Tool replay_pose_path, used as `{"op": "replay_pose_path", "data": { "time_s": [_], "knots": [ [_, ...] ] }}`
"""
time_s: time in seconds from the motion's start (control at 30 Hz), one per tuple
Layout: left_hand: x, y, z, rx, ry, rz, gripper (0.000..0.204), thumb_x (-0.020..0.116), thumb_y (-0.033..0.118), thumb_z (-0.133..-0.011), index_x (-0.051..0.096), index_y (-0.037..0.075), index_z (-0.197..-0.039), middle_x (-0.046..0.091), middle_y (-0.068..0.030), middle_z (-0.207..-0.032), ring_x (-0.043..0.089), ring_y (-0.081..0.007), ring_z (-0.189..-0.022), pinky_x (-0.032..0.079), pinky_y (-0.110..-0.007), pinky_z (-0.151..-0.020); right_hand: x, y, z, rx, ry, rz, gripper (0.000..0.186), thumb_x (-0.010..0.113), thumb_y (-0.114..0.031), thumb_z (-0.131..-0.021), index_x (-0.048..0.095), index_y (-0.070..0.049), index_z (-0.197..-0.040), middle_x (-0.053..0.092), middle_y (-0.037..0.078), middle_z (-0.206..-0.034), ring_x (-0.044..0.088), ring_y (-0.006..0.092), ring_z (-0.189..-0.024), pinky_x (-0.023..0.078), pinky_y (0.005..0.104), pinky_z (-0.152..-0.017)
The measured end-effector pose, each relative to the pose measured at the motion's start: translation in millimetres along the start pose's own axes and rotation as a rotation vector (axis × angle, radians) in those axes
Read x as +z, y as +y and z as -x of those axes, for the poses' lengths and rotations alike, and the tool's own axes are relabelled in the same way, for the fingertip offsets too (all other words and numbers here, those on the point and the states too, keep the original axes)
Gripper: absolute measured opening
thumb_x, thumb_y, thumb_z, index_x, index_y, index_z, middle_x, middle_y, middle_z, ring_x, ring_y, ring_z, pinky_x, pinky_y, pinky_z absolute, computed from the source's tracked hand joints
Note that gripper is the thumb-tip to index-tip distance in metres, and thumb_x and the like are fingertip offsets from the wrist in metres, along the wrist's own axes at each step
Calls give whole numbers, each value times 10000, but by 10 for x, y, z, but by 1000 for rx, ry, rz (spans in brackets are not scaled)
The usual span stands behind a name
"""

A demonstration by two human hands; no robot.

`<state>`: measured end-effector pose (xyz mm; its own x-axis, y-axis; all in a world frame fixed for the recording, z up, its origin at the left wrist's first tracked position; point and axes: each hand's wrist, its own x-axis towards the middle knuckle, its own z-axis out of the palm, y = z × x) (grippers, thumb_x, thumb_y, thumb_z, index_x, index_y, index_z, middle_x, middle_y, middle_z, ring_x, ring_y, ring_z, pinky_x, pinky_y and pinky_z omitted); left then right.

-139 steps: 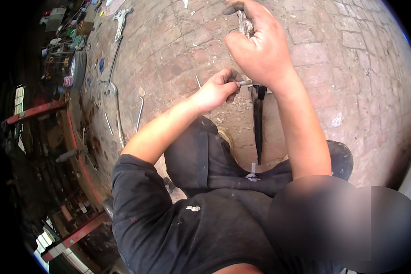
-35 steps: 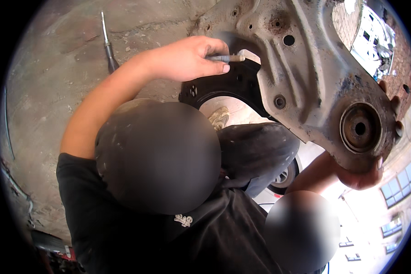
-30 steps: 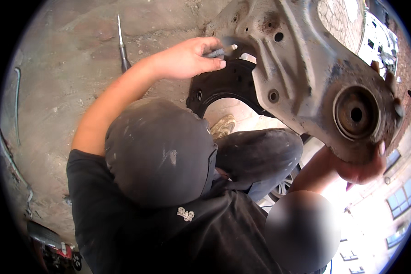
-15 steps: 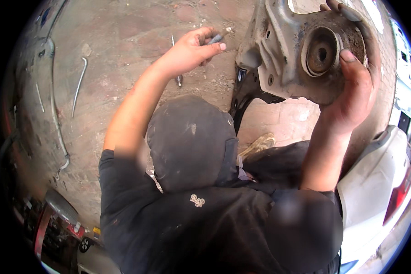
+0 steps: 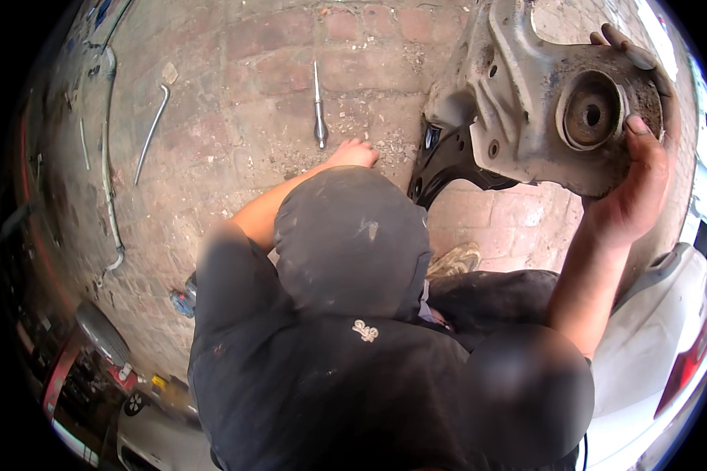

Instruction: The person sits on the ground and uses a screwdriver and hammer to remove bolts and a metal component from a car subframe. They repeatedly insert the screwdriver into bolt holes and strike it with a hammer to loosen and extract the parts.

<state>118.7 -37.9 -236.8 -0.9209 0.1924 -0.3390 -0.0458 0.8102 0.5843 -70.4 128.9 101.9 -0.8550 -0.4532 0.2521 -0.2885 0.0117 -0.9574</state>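
Observation:
Upper right, my right hand is wrapped around the end of a dirty stamped-metal suspension subframe, thumb beside its round bushing. Under that subframe's left side is a black metal bracket. My left hand is low over the gritty brick floor, its forearm partly covered by a dark cap. Only some of its fingers show, so whether it holds anything is hidden. Just beyond it lies a slim pointed metal tool with a thicker handle end.
Leftward on the floor lie an angled metal bar and a long bent pipe. A blue tool is by my left sleeve. A tyre stands lower left; a white car's corner is close on the right.
My left hand has drawn back and down toward the cap; the short grey rod-like piece it held is out of sight. My right hand keeps its grip on the subframe.

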Motion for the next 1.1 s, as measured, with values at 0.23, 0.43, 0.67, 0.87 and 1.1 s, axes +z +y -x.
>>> {"op": "replay_pose_path", "data": {
  "time_s": [0.23, 0.43, 0.67, 0.87, 1.1],
  "knots": [
    [-377, 599, -796, 199, 259, 1177, 539, 489, 502, -1034, 650, -12, -1048, 623, -111, -911, 587, -186, -941, 479, -365, -860, 6, 19, 21, 10, 54, -28, 656, 491, -204, -823, 435, 111, -1395, 485, 332, -1424, 466, 415, -1372, 364, 462, -1168],
    [-253, 815, -1130, 266, 620, 943, 503, 399, 423, -1072, 606, -31, -1008, 639, -232, -951, 591, -436, -909, 474, -430, -826, -95, 91, 0, -41, -56, -162, 678, 548, -202, -794, 439, 106, -1388, 455, 348, -1438, 427, 485, -1377, 380, 524, -1148],
    [-68, 833, -1186, 145, 207, 1230, 702, 329, 550, -1071, 648, -74, -1089, 689, -107, -1006, 582, -167, -962, 460, -337, -928, -16, 28, 19, 4, 45, -7, 738, 622, -291, -740, 479, 28, -1390, 418, 354, -1460, 388, 533, -1382, 381, 563, -1143],
    [115, 895, -1368, 1, 130, 1436, 636, 366, 480, -1052, 643, -82, -942, 653, -94, -837, 549, -134, -846, 450, -315, -828, -6, 24, 39, 35, 81, -38, 687, 616, -326, -750, 489, -3, -1343, 439, 331, -1440, 405, 514, -1371, 373, 564, -1135],
    [137, 997, -1395, -139, 331, 1409, 509, 417, 358, -1006, 599, -57, -773, 565, -42, -664, 483, -135, -677, 430, -322, -695, 32, 54, 21, 20, 70, -32, 689, 595, -344, -744, 481, -58, -1361, 405, 311, -1467, 335, 544, -1396, 354, 597, -1139]
  ]
}}
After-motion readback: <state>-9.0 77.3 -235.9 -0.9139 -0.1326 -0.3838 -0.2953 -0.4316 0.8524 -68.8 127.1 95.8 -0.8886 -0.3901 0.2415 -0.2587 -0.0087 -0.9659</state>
